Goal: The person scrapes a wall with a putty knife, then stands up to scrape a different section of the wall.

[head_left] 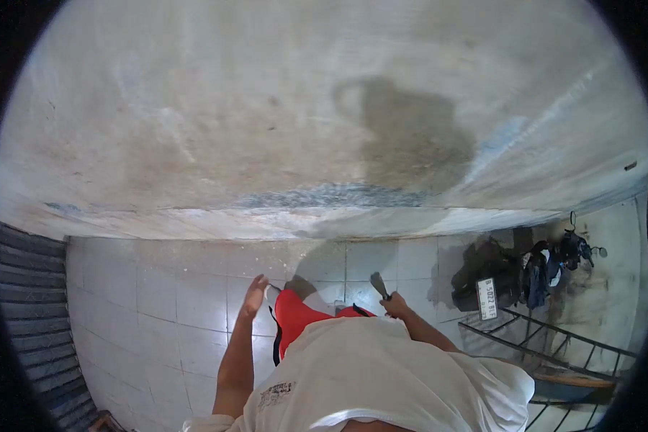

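Note:
My right hand (394,304) is closed around the handle of a putty knife (379,283), its flat dark blade pointing up and forward over the floor tiles. To the left, my left hand (255,294) hangs beside my red shorts (294,317) with its fingers loosely stretched and nothing visible in them. In front of me rises a stained, worn wall (266,144), with a rough grey-blue patch (331,194) low down near its base. Both hands are away from the wall.
Pale tiles (151,288) cover the floor, with white specks near the wall. A ribbed metal shutter (36,324) stands at the left. On the right are a motorbike with a number plate (487,299), hanging dark clothes (536,277) and a metal ladder-like frame (554,345).

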{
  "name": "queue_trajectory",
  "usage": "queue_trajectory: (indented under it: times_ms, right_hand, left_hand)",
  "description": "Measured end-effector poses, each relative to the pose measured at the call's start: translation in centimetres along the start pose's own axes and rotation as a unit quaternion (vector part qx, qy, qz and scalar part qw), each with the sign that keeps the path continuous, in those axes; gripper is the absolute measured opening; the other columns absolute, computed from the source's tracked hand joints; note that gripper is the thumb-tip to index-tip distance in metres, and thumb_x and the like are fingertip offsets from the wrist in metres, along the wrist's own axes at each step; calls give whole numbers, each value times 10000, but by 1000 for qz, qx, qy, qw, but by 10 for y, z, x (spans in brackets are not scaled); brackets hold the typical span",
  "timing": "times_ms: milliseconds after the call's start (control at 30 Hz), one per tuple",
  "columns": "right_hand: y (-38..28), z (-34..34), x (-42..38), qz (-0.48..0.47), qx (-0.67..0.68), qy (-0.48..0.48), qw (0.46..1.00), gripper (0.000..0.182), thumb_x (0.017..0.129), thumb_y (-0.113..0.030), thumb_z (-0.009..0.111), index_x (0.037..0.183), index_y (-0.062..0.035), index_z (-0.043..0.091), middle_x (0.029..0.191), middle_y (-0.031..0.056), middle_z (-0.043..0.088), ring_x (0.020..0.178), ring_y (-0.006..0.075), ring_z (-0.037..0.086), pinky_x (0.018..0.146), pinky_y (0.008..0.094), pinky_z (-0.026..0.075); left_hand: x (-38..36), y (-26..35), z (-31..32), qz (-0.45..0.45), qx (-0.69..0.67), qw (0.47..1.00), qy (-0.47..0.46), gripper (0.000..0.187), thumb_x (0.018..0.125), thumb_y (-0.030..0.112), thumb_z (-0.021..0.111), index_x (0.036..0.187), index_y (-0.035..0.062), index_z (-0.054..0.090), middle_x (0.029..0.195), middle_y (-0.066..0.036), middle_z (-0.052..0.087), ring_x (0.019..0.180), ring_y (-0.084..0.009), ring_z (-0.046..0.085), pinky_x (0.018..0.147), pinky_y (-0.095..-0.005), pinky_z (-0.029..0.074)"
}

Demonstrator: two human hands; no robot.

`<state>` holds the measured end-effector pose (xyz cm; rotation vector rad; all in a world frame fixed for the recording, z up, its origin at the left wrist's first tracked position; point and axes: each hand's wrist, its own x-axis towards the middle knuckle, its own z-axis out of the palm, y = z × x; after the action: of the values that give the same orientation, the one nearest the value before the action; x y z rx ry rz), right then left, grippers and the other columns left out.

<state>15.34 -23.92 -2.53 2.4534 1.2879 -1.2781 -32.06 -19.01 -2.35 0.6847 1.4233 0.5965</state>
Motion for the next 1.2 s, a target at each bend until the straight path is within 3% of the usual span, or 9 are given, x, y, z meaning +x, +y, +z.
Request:
queue_trajectory:
  times_ms: [67,167,300,533,600,700,733,967,1200]
  right_hand:
    - [-15,-27,13,3,72,-21,997,418,829,-274,658,1003,52,462,747,162,626,528,223,656,399,347,498]
    - [-5,-66,32,-40,166,50,984,380,818,-275,672,923,29,470,680,144,609,497,224,636,396,349,490]
    - [62,-94,40,-84,228,121,962,308,860,-223,633,900,22,451,622,84,525,434,192,557,363,343,437]
    - [275,-46,38,-126,187,128,966,367,935,-317,438,847,26,537,606,104,536,430,220,528,374,367,436]
    - [271,-45,13,121,193,87,970,420,925,-320,437,850,61,598,821,269,641,799,399,654,719,448,505]
    - [315,14,63,-24,139,184,973,333,915,-289,497,824,30,519,647,145,566,493,246,589,409,389,483]
    - [298,9,60,-49,131,175,975,306,903,-270,529,847,29,500,660,144,569,511,244,602,414,383,489]
    - [52,-107,-2,-245,358,-9,901,309,895,-148,604,1057,-35,366,667,67,506,578,149,547,549,311,448]
    - [-88,-142,-13,-396,364,112,836,260,980,-257,474,887,-14,489,628,76,516,598,167,535,545,334,420]
  left_hand:
    - [6,-41,22,163,272,947,-49,569,992,374,421,1431,29,311,1477,-133,339,1353,-258,329,1112,-368,246]
    - [-41,-186,76,152,223,955,-122,653,986,468,388,1409,-25,322,1482,-144,323,1361,-274,309,1145,-378,201]
    - [-130,-253,101,-171,182,963,-97,676,971,501,386,1417,-2,318,1464,-148,350,1334,-280,346,1125,-392,235]
    - [-100,-216,178,-205,-8,978,-32,716,946,560,384,1431,37,313,1432,-155,396,1287,-290,412,1090,-417,296]
    - [-72,-191,189,-174,-233,953,-87,728,938,576,383,1435,49,311,1423,-157,410,1274,-293,430,1080,-424,313]
    - [-57,-107,213,-113,-231,966,-12,738,921,598,396,1436,75,319,1379,-160,463,1222,-298,485,1030,-441,364]
    - [-67,-44,226,-64,-83,989,109,736,912,603,411,1433,89,328,1344,-161,503,1182,-300,521,990,-452,398]
    - [-19,117,278,85,67,990,-88,605,930,473,514,1365,69,403,1299,-114,540,1095,-252,570,904,-397,433]
    - [-16,201,342,168,50,975,-137,543,958,494,461,1275,54,469,1191,-107,574,1053,-218,587,886,-372,467]
